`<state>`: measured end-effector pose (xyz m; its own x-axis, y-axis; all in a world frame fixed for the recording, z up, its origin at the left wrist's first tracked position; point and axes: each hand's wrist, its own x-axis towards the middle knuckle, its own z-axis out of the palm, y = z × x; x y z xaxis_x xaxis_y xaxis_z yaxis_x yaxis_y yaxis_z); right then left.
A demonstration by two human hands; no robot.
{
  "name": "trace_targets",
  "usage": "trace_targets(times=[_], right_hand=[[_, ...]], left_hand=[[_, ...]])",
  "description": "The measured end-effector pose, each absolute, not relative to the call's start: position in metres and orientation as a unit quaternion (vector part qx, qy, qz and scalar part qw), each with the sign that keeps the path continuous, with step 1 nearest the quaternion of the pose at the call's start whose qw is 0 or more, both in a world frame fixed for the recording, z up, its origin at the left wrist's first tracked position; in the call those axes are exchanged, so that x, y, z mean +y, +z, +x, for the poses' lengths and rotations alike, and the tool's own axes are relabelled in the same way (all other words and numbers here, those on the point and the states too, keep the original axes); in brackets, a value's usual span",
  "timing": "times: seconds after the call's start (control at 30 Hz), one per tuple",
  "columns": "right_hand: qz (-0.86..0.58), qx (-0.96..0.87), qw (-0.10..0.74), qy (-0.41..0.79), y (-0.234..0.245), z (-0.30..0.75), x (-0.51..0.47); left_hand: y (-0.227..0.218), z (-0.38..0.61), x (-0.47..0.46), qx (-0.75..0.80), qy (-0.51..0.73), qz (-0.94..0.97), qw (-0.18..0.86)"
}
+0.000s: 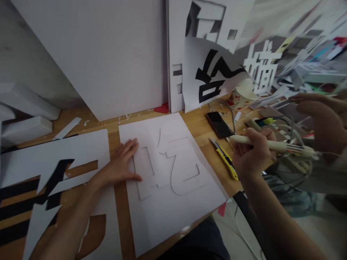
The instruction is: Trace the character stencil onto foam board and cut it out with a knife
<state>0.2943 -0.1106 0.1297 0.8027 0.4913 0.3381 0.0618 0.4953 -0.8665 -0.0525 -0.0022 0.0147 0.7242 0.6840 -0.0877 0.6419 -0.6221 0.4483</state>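
My left hand (pixel 123 162) lies flat with fingers stretched out on the left edge of a white foam sheet (pixel 173 202) that has a large character partly cut into it. My right hand (pixel 251 153) is closed round a cream pen-shaped cutting tool (pixel 273 145) with a cable at its rear end, held above the table's right edge, apart from the sheet. The tool's tip points left toward a black phone (pixel 219 124).
A yellow utility knife (pixel 226 159) lies between the sheet and my right hand. A cut-out white board (pixel 54 155) lies at left. White boards and lettered sheets (pixel 214 72) stand at the back. Another person's hand (pixel 320 119) is at the right, beside tangled cables (pixel 291 169).
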Motion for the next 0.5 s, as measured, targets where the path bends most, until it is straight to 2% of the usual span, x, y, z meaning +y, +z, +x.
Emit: trace_targets(times=[0.23, 0.4, 0.5], right_hand=[[-0.531, -0.249, 0.799, 0.128, 0.111, 0.298, -0.131], [-0.597, -0.205, 0.747, 0.208, 0.067, 0.280, -0.155], [-0.610, -0.224, 0.726, 0.226, 0.057, 0.270, -0.162]], left_hand=[[0.010, -0.054, 0.000, 0.373, 0.043, 0.900, 0.223], [0.015, -0.053, -0.003, 0.373, 0.041, 0.898, 0.231], [0.020, -0.051, -0.006, 0.382, 0.034, 0.890, 0.246]])
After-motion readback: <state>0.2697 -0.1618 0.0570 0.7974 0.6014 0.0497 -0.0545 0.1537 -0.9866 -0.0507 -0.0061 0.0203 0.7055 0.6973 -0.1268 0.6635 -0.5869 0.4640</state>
